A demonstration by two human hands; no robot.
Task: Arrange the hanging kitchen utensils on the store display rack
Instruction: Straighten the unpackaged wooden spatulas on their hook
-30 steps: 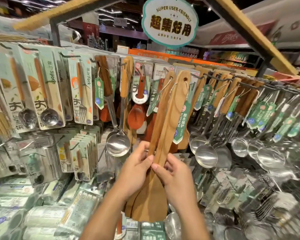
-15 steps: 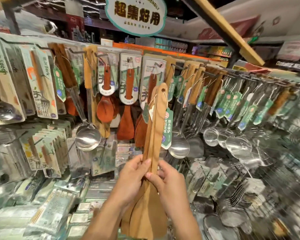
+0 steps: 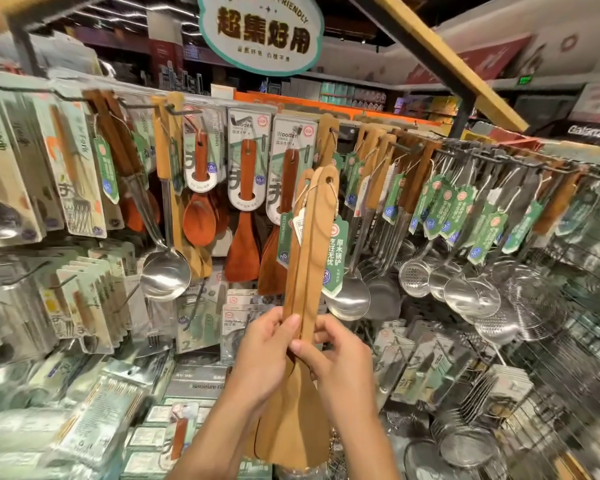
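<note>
Two light wooden spatulas (image 3: 312,258) with green tags stand upright in front of the display rack (image 3: 499,157), held off its hooks. My left hand (image 3: 264,355) grips their handles from the left, thumb across the front. From the right, my right hand (image 3: 340,362) pinches the same handles. The spatula blades hang below my wrists. Behind them on the hooks hang darker wooden spatulas (image 3: 245,244) in card packs, more wooden-handled utensils and steel ladles (image 3: 165,277).
Steel skimmers (image 3: 471,296) and mesh strainers (image 3: 530,306) hang at the right on a wire grid. Carded spoons and forks (image 3: 77,188) fill the left hooks. Packaged goods lie on the shelf below. An oval sign (image 3: 262,32) hangs overhead.
The view has swung to the right along the rack. Both hands keep hold of the two spatulas, which now stand straighter and closer together.
</note>
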